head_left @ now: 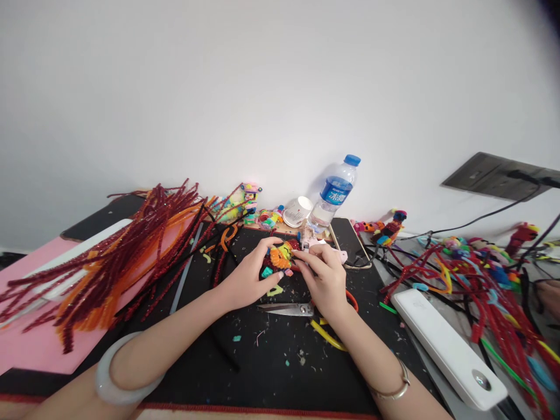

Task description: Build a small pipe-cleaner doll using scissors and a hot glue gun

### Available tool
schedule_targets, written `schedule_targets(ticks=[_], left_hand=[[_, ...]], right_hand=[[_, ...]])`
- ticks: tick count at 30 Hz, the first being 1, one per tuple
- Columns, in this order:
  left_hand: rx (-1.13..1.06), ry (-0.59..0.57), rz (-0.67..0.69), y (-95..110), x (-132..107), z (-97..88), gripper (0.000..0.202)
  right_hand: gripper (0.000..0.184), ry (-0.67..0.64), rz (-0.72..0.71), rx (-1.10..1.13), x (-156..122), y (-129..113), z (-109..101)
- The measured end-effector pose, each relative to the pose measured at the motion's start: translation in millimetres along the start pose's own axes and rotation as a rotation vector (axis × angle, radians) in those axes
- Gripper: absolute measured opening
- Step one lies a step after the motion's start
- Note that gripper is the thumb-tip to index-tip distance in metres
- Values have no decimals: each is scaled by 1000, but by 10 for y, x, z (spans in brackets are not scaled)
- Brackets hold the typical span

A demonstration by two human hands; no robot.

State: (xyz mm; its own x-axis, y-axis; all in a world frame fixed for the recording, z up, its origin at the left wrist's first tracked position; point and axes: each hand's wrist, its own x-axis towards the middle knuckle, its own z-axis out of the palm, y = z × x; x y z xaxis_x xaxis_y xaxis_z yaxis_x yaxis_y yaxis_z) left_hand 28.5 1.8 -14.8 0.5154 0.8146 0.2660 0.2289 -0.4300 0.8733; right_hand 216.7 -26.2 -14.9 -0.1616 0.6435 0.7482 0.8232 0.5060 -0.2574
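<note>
Fingers and thumb of my left hand are closed around a small pipe-cleaner figure in orange, yellow, green and dark red. My right hand pinches at the figure's right side, its fingertips touching it; any small piece between them is hidden. Just below the hands lie metal scissors, blades to the left, with an orange-red handle partly behind my right wrist. A yellow pipe cleaner rests beside that wrist. A teal bit and a yellow-green bent piece are close under the figure.
Dark red and orange pipe cleaners are heaped on the left over a pink sheet. Behind stand a water bottle, a tipped paper cup and finished figures. A white power bank and more pipe cleaners lie right, near another person's hand.
</note>
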Motion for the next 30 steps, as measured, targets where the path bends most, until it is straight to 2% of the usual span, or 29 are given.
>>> schedule_targets(ticks=[12, 30], left_hand=[[21, -13, 0, 0, -7, -2, 51], [26, -8, -1, 3, 1, -16, 50]], right_hand=[[16, -24, -63, 2, 3, -12, -8], [16, -35, -61, 19, -8, -7, -11]])
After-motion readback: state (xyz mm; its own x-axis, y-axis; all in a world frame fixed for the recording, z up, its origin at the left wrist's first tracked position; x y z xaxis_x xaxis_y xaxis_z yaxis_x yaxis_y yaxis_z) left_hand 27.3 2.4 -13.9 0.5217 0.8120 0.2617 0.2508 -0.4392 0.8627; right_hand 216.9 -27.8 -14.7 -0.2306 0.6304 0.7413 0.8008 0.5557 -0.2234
